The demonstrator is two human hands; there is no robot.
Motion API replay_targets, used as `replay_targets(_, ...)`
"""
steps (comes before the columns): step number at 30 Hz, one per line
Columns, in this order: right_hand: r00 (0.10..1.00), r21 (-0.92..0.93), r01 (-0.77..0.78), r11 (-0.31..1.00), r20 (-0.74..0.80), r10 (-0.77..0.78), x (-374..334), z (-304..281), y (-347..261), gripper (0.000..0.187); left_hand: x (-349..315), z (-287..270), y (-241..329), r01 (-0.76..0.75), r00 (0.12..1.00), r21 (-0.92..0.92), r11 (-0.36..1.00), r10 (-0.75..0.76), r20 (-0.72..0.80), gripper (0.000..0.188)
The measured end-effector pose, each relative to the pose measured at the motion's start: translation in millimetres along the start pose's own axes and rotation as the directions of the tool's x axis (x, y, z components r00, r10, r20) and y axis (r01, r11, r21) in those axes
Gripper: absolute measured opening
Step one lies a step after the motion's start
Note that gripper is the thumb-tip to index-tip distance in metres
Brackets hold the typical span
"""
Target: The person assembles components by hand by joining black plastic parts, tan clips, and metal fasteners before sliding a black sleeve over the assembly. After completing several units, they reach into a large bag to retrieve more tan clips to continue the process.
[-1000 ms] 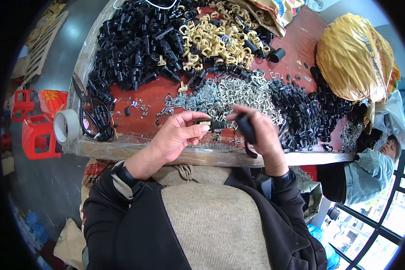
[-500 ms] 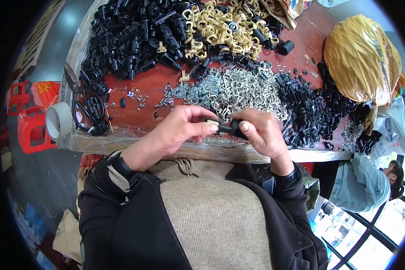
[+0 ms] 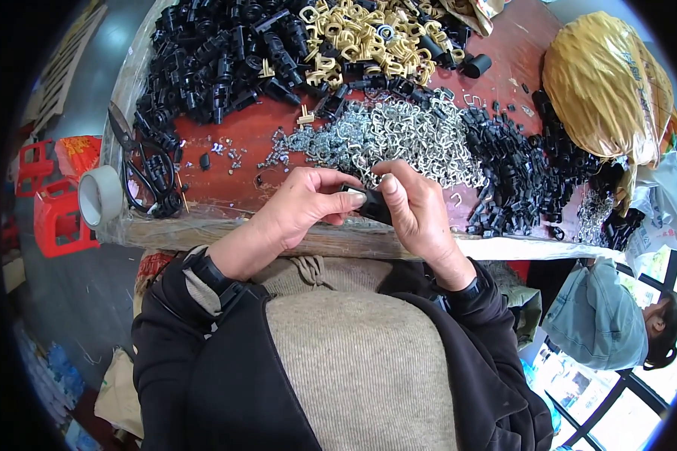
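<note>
A black plastic part [image 3: 374,208] with a pale piece at its left end is held between my hands, over the near edge of the table. My left hand [image 3: 305,209] pinches that left end with thumb and fingers. On the other end, my right hand [image 3: 423,218] is closed, its thumb lying over the part and its lower fingers hidden. Just beyond the hands lies a pile of silvery bent metal clips [image 3: 406,139], with smaller metal pieces [image 3: 338,139] to its left.
Black plastic housings [image 3: 195,68] and beige plastic pieces [image 3: 361,37] are heaped at the back. Small black parts [image 3: 511,169] lie right. Scissors [image 3: 132,150] and a tape roll [image 3: 100,197] sit left. A yellow sack [image 3: 602,90] stands right; a person [image 3: 605,316] is beyond.
My right hand has shifted slightly left and tilted more upright, closer to my left hand. Less of the black part now shows between them.
</note>
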State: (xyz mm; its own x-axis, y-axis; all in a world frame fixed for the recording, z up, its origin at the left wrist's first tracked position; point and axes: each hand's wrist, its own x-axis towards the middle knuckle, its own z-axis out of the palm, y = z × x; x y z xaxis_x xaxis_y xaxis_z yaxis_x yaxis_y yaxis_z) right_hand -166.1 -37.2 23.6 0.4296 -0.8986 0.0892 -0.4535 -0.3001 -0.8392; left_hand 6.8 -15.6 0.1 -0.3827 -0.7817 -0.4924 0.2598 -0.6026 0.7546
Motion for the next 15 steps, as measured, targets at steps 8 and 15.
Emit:
replay_targets(8, 0.993, 0.047, -0.117, 0.992, 0.021, 0.116, -2, 8, 5, 0.031, 6, -3, 0, 0.115, 0.993, -0.011, 0.993, -0.115, -0.03, 0.025)
replay_targets(15, 0.886, 0.517, -0.462, 0.72, 0.235, 0.4, -3, 12, 24, 0.047, 3, 3, -1, 0.119, 0.993, 0.025, 0.993, -0.119, 0.0, 0.026)
